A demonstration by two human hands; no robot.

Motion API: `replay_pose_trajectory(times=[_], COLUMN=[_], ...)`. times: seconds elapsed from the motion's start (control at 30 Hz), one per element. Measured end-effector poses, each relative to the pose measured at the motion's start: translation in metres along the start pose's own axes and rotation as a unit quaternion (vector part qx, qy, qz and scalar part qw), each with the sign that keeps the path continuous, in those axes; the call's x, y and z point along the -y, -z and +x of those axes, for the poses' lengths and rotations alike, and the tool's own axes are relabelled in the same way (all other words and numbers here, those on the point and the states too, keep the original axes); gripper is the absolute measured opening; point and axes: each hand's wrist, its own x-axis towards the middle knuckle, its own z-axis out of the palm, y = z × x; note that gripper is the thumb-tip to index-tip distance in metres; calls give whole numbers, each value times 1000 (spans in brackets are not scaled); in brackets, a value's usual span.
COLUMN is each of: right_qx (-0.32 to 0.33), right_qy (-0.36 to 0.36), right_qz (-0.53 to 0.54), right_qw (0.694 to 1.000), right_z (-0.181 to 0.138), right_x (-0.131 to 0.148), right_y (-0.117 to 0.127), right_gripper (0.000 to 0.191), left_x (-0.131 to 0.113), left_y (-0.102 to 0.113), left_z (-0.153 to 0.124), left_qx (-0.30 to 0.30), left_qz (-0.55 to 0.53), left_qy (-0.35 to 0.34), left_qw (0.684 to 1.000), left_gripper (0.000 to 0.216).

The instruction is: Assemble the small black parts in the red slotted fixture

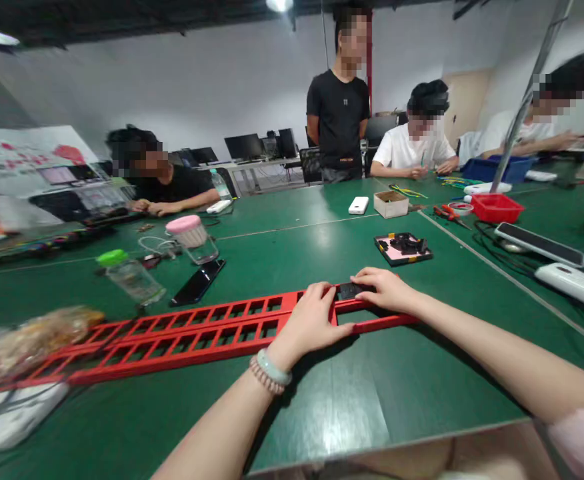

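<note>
A long red slotted frame (177, 350) lies across the green table, with two rows of rectangular openings. My left hand (309, 325), wearing two bracelets, grips the frame near its right part, thumb along the near side and fingers over a crossbar. In the far row, just right of those fingers, sits a black rectangular part (349, 291). My right hand (387, 291) has its fingers closed on this part's right end. The fingertips cover some of it, so how deep it sits cannot be seen.
Beyond my right hand is a square tray (379, 252) of small black parts. A phone (198, 283), a green-lidded jar (131, 277) and a pink-lidded jar (192, 240) stand behind the frame. Plastic bags (37, 340) cover its left end. Several people are around the table.
</note>
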Motion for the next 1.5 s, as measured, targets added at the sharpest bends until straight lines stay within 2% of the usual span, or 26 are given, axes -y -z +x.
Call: replay_pose_trajectory(times=[0.67,1.0,1.5], right_qx=[2,-7,46], right_qy=[11,24,73], right_qz=[-25,-20,-112], right_qw=[1000,999,990], right_z=[-1,2,2], right_x=[3,1,6], right_y=[3,2,8], right_gripper=[36,23,28], left_x=[2,3,3], left_y=[1,0,0], left_z=[0,0,0], left_qx=[-1,-6,-3], left_qz=[-12,-19,-22], left_qy=[3,2,0], left_qw=[1000,1000,1000], left_gripper=[70,69,69])
